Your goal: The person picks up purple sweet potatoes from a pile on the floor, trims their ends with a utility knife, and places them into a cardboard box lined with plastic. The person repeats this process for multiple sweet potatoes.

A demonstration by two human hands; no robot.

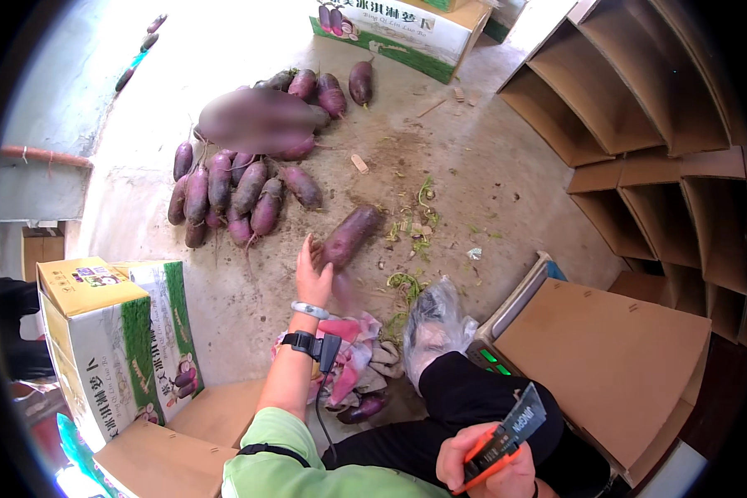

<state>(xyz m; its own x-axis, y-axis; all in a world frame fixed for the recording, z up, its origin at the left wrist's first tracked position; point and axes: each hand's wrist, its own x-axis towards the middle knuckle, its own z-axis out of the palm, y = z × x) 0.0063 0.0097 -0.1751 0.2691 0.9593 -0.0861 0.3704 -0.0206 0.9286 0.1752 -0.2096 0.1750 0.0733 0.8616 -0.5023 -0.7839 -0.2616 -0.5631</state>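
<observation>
My left hand (314,278) reaches out over the floor, fingers stretched and thumb apart, right beside the near end of a large purple radish (353,235). Whether the fingertips touch its skin, I cannot tell. A bracelet and a dark watch are on that wrist. Down at the lower right, my right hand (485,465) is closed round a knife (519,422) with an orange-and-black handle and a broad dark blade pointing up and right. Farther off to the left lies a heap of purple radishes (249,184), partly blurred.
Printed radish cartons stand at the left (91,349) and far side (398,37). Open cardboard boxes (614,91) are stacked at right. A scale (494,358) bears a brown carton (598,357). By my legs are a plastic bag (433,324), a pink cloth (353,336) and another radish (363,408).
</observation>
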